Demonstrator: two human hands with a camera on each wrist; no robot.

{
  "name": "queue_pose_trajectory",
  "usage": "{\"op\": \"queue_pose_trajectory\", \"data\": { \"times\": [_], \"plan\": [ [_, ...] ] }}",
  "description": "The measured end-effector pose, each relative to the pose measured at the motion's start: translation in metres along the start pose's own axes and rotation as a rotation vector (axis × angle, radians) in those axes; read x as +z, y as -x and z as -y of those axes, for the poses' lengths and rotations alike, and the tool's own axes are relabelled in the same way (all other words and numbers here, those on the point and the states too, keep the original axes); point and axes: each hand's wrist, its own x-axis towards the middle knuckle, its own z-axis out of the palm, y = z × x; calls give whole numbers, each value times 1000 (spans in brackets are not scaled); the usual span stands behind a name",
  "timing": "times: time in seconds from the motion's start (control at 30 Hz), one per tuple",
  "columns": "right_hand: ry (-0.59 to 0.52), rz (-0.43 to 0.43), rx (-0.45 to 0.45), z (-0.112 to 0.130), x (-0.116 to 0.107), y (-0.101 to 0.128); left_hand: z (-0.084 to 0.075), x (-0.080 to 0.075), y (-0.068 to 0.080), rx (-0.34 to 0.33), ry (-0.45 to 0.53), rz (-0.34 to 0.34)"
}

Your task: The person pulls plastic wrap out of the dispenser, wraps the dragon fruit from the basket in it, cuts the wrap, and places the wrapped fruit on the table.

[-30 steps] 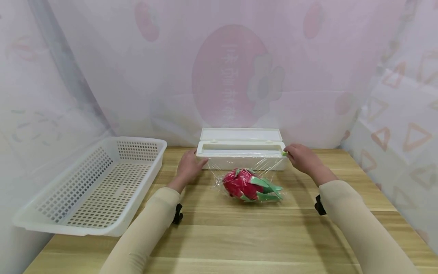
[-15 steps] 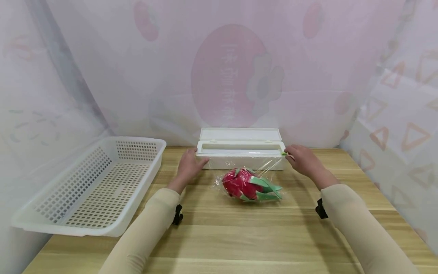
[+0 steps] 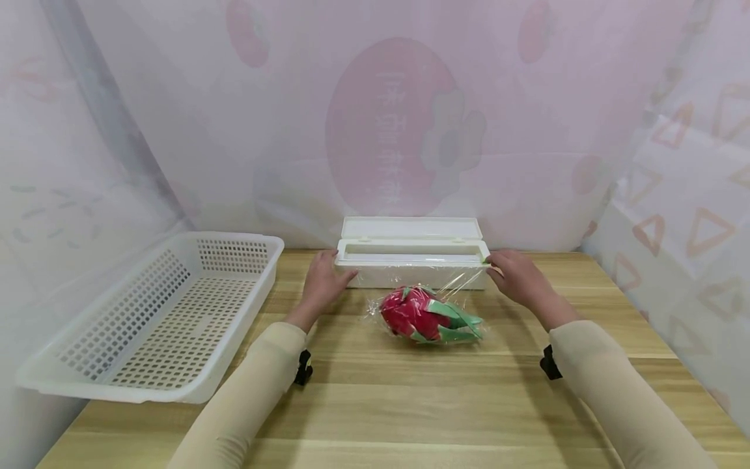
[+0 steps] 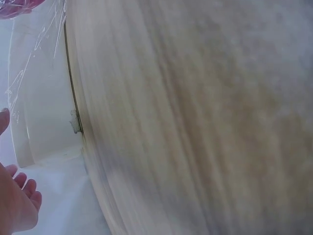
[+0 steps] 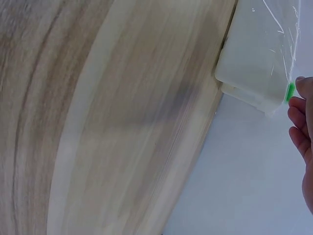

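Note:
A white cling-film dispenser box [image 3: 410,257] lies at the back of the wooden table [image 3: 410,404] with its lid open behind it. A sheet of clear film [image 3: 451,281] runs from its front edge down over a red dragon fruit [image 3: 418,314] with green scales. My left hand [image 3: 324,281] rests against the box's left end, thumb along its front; in the left wrist view the fingertips [image 4: 22,196] lie beside the box end [image 4: 34,132]. My right hand [image 3: 515,273] is at the right end, pinching the small green slider [image 5: 290,91] on the box corner [image 5: 254,73].
A white perforated plastic basket [image 3: 158,312] with nothing in it stands at the left of the table, overhanging the left edge. A pale patterned curtain [image 3: 381,130] closes off the back and both sides. Bare wood lies in front of the fruit.
Both hands stay at the ends of the box. The view has tilted slightly, and the right hand has settled a little closer to the box corner.

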Motion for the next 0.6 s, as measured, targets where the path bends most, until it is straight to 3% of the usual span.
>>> {"op": "queue_pose_trajectory", "data": {
  "times": [0.33,0.6],
  "plan": [
    [30,-46,7,8,12,-1,-5,3,0,85,69,-51],
    [64,-139,4,12,19,-1,-8,6,1,137,80,-36]
  ]
}}
